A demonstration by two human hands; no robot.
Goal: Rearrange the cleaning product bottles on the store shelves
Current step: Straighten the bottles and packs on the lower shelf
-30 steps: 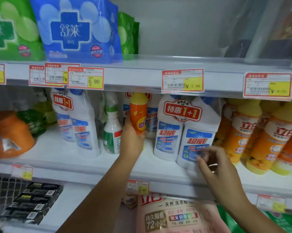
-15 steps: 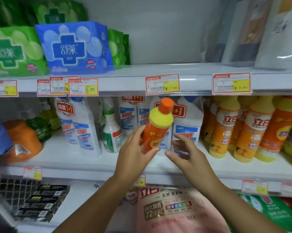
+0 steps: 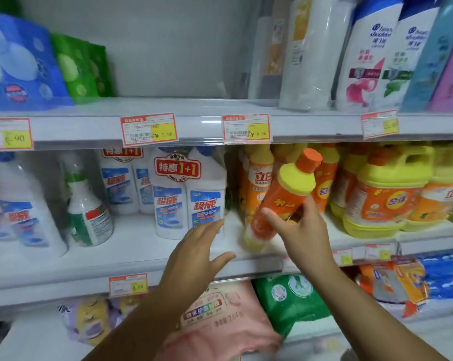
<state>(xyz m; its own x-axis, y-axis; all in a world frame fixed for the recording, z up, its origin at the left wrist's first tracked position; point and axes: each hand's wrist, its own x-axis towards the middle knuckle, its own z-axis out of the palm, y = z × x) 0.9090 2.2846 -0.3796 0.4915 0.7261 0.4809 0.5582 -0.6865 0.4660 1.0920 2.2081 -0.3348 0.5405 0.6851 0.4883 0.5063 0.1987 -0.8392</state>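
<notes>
My right hand [image 3: 300,230] grips an orange bottle [image 3: 280,201] with a yellow shoulder and orange cap, tilted to the right, in front of a row of upright orange bottles [image 3: 258,183] on the middle shelf [image 3: 121,254]. The tilted bottle's base is near the shelf's front edge. My left hand [image 3: 196,246] hovers open just left of it, fingers spread, holding nothing, close to a white twin pack of bottles with blue labels [image 3: 188,196].
More white bottles [image 3: 19,204] and a green-labelled bottle [image 3: 88,212] stand to the left. Large yellow and orange jugs [image 3: 386,194] fill the right. Shampoo bottles [image 3: 371,53] and packets [image 3: 19,63] sit on the upper shelf. Soft bags [image 3: 220,316] lie below.
The orange bottle passed from my left hand to my right and moved right, toward the orange row. My left hand let go and opened. The view shifted to the right.
</notes>
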